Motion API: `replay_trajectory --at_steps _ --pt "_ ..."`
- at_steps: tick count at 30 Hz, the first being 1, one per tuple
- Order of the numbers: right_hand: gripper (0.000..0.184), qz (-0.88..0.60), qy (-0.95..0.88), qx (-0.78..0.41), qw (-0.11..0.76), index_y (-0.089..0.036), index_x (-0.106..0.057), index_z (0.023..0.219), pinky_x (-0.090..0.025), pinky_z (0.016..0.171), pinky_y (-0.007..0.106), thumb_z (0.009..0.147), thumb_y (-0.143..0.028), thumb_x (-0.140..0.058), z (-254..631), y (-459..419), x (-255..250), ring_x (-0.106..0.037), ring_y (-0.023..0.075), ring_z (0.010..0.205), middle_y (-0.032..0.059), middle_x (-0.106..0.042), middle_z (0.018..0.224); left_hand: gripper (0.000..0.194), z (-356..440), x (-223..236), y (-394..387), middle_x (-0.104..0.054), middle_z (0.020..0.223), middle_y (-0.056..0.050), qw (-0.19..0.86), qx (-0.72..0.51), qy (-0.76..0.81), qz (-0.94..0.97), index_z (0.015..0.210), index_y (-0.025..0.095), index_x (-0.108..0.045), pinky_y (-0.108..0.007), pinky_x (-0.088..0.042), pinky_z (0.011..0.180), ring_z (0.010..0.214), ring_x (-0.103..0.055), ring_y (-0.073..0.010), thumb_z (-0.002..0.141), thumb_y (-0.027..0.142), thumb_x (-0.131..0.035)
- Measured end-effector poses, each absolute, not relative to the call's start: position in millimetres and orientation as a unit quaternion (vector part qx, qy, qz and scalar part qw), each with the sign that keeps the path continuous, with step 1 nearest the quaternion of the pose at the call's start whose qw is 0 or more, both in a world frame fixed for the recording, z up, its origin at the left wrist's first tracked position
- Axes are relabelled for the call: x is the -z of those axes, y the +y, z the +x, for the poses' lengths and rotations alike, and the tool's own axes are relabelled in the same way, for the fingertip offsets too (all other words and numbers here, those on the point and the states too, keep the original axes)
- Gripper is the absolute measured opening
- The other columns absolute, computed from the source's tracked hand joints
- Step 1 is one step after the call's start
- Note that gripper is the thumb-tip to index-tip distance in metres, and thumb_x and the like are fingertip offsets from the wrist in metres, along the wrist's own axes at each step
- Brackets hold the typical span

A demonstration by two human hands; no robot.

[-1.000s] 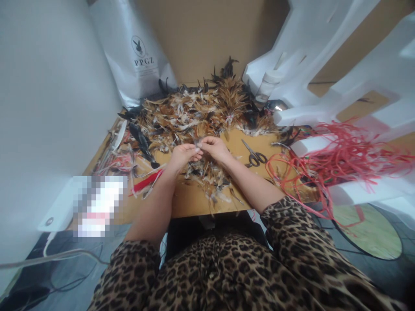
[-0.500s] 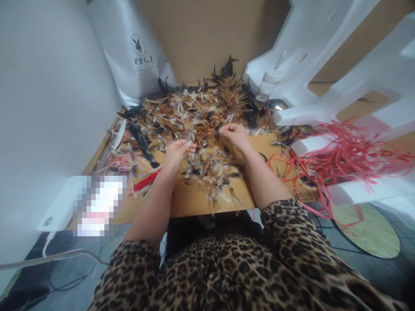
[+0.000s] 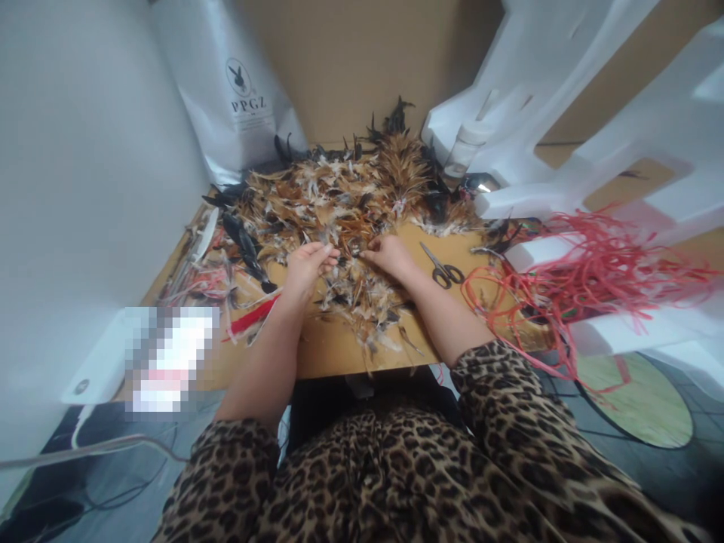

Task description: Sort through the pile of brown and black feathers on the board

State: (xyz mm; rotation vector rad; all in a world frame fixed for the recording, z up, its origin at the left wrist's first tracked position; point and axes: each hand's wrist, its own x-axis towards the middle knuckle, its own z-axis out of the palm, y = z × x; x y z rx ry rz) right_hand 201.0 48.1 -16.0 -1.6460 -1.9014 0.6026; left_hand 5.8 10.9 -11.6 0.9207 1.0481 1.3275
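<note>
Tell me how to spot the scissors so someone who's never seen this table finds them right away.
On the brown table, find the right hand by the loose feathers. Just right of it, before the tangle of red strips, lie the scissors. Two dark handle loops and narrow blades pointing away set them apart from the feathers and strips.

small feather heap (image 3: 369, 296) | tan, white, dark-flecked | loose (quills pointing every way) | before larger brown heap (image 3: 317, 197)

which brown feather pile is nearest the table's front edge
The smaller pile of mottled brown feathers; the larger brown feather pile spreads farther back, near the silver printed bag.
</note>
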Motion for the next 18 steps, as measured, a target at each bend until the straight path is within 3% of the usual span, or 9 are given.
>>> replay_trajectory --at_steps 6,12,14,18 --pt "0.012 -0.545 -0.706 -0.293 0.346 -0.013 -0.064 0.067 -0.036 0.057 0.022 0.067 -0.022 -0.056 202 48 13 -0.048 0.0094 0.057 0.0009 -0.059 0.061 0.023 5 11 11 -0.070 0.073 -0.005 0.575 -0.565 0.445 0.390 0.074 0.012 -0.063 -0.014 -0.043 0.047 0.054 -0.059 -0.0058 0.062 0.028 -0.074" --pt "0.025 -0.394 -0.647 -0.564 0.328 -0.016 -0.058 0.073 -0.026 0.044 0.020 0.065 -0.039 -0.064 216 39 -6 -0.033 0.0057 0.041 -0.0064 -0.044 0.047 0.023 4 9 10 -0.071 0.086 -0.007 0.591 -0.561 0.423 0.397 0.077 0.011 -0.065 -0.013 -0.044 0.049 0.059 -0.061 -0.0055 0.063 0.027 -0.074" --pt "0.028 -0.427 -0.650 -0.535 0.329 -0.016 -0.058 0.072 -0.026 0.044 0.021 0.066 -0.043 -0.063 217 39 -7 -0.032 0.0059 0.041 -0.0058 -0.043 0.048 0.023 4 9 10 -0.071 0.089 -0.007 0.594 -0.557 0.423 0.397 0.077 0.011 -0.065 -0.014 -0.045 0.049 0.060 -0.062 -0.0059 0.063 0.027 -0.074" --pt "0.032 -0.588 -0.683 -0.272 0.337 -0.015 -0.062 0.071 -0.033 0.052 0.023 0.066 -0.047 -0.063 210 44 3 -0.044 0.0098 0.053 0.0006 -0.056 0.060 0.023 6 9 8 -0.071 0.091 -0.008 0.600 -0.554 0.421 0.396 0.076 0.012 -0.063 -0.014 -0.045 0.050 0.060 -0.062 -0.0063 0.062 0.026 -0.074"
